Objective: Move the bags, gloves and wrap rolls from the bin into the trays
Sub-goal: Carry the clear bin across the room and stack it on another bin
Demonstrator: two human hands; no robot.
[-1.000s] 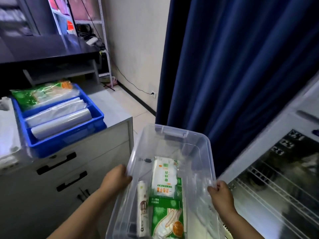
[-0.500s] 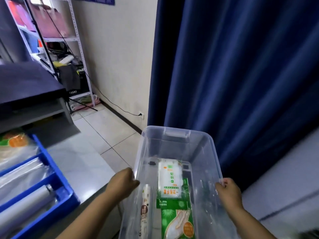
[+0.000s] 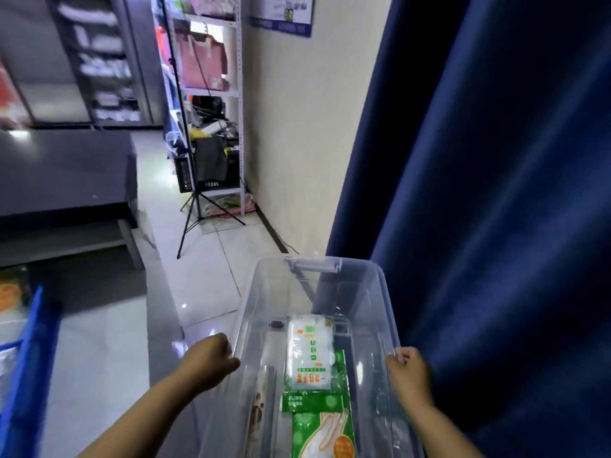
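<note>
You held the bin (image 3: pixel 264 292) by its two long sides, with the curtain (image 3: pixel 479 193) close on your right and the counter (image 3: pixel 99 358) on your left. Your left hand (image 3: pixel 208 361) was curled round the left rim, and your right hand (image 3: pixel 408 368) gripped the right rim, its fingers hooked over the edge. Whether the bin rested on anything could not be told; it looked carried. Three things lay on its floor: a roll (image 3: pixel 259 404) along the left wall, a white pack (image 3: pixel 309 352) in the middle, and a green glove pack (image 3: pixel 322 421) tucked partly under the white pack's near end and running out of the bottom of the view. The bin was plainly not yet emptied. The tray (image 3: pixel 29 352) showed only as a blurred blue corner at the far left, well apart from the bin. It seemed to hold some pale wrapped goods and a pack with an orange mark, though the blur hid what they were. By that, I would judge the job partly done: some goods looked to be in the tray already, and at least these three were left to go across, none of them yet in your hands
</note>
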